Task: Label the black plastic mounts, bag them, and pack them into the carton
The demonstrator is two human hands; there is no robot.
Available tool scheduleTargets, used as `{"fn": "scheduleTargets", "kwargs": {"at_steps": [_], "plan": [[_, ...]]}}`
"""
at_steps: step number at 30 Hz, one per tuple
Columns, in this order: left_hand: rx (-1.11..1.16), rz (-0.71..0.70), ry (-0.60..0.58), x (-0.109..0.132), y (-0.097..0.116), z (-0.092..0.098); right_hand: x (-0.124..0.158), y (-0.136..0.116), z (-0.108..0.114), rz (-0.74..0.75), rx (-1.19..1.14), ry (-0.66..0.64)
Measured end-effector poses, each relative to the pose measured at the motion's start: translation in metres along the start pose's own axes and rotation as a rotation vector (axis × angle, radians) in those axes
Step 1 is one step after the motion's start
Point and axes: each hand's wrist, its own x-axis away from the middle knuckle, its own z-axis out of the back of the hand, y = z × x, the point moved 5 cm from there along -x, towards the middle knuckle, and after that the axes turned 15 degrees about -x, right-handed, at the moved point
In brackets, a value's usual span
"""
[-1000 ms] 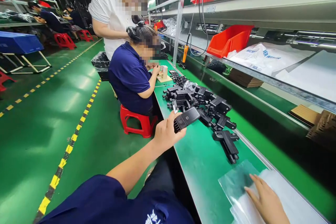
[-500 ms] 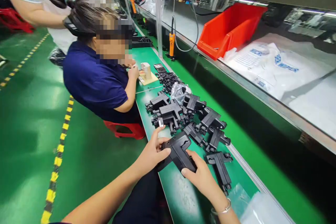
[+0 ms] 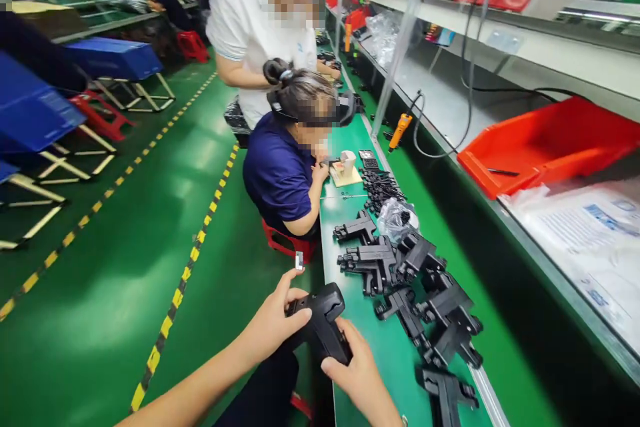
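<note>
My left hand point(image 3: 274, 315) grips one side of a black T-shaped plastic housing point(image 3: 326, 323), thumb on top. A small white-and-dark label point(image 3: 299, 260) sits at the tip of its raised index finger. Around the lower arm of the same housing my right hand point(image 3: 361, 373) is closed, thumb and fingers on either side. Both hands hold it in front of me, at the bench's left edge. Several similar black T-shaped housings point(image 3: 377, 257) lie in a loose pile on the green bench point(image 3: 373, 377) to the right.
A co-worker in a dark blue shirt point(image 3: 280, 170) sits farther along the bench, and a person in white point(image 3: 240, 20) stands behind. A clear plastic bag point(image 3: 397, 219) lies beyond the pile. An orange electric screwdriver point(image 3: 400, 131) hangs near a red bin point(image 3: 545, 153) on the right shelf.
My view has swung left and up, showing more of the aisle. Both hands still hold the housing, which is now farther left of the pile. The label stays on my left index finger.
</note>
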Motion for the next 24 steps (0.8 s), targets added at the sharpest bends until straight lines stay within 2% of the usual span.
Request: {"fn": "scheduleTargets", "kwargs": {"at_steps": [3,5,7,10,12,16,20,24], "plan": [[0.109,0.048,0.152,0.017,-0.022,0.04,-0.037,-0.015,-0.033,0.021,0.035,-0.171],[0.125,0.029,0.237,0.031,-0.034,0.084,-0.066,-0.029,-0.072,0.063,0.03,-0.261],[0.059,0.004,0.333,0.05,-0.042,0.14,-0.096,-0.045,-0.124,0.111,-0.01,-0.334],[-0.094,0.026,0.5,0.088,-0.05,0.23,-0.141,-0.07,-0.212,0.151,-0.074,-0.464],[-0.164,0.044,0.586,0.115,-0.055,0.285,-0.171,-0.086,-0.273,0.162,-0.118,-0.609],[-0.29,0.101,0.772,0.155,-0.069,0.376,-0.233,-0.116,-0.377,0.137,-0.18,-0.852],[-0.314,0.156,0.882,0.163,-0.084,0.444,-0.284,-0.134,-0.453,0.013,-0.237,-0.994],[-0.412,0.15,0.927,0.136,-0.097,0.514,-0.347,-0.132,-0.508,-0.063,-0.238,-0.989]]}}
